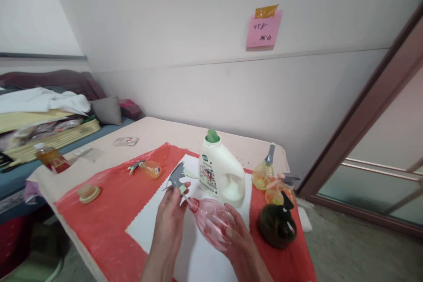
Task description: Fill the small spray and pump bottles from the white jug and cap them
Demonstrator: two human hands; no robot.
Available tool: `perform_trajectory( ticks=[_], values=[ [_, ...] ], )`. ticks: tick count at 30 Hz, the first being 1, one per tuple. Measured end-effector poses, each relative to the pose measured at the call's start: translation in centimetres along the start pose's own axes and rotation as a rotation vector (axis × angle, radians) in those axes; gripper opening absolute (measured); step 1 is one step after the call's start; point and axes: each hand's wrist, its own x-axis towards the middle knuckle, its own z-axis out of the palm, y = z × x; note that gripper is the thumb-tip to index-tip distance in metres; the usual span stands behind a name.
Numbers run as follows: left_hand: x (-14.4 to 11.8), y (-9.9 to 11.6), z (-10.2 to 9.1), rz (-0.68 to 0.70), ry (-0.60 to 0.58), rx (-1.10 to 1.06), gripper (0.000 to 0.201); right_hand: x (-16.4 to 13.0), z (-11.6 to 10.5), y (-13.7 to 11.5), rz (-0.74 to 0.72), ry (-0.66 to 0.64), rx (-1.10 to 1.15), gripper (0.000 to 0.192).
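The left hand [172, 211] pinches a grey trigger spray head [176, 178]; the right hand [236, 235] cups a pink transparent plastic bottle [211, 220] from below. Its fingers are partly hidden by the bottle. The white detergent jug [220, 174] stands just beyond.

Glossy clear plastic pink bottle [213, 222]; smooth matt white plastic jug [220, 174].

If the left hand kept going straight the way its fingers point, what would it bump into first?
The left hand points up and away, fingers on the grey spray head. Pushing on, it would probably meet the white detergent jug or pass just left of it; depth is hard to judge.
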Motion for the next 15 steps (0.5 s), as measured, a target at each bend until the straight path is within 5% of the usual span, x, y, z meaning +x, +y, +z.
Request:
perform_trajectory(
  ticks=[7, 15],
  values=[
    [-2.2, -2.2, 2.1, -0.100, -0.115, -0.005, 0.033, -1.1, 0.8, -2.2, -0.061, 0.010, -0.099, 0.077],
    [-2.1, -1.9, 1.4, -0.099, -0.195, 0.008, 0.027, -1.7, 2.1, -3.1, -0.034, 0.037, -0.107, 0.071]
  ],
)
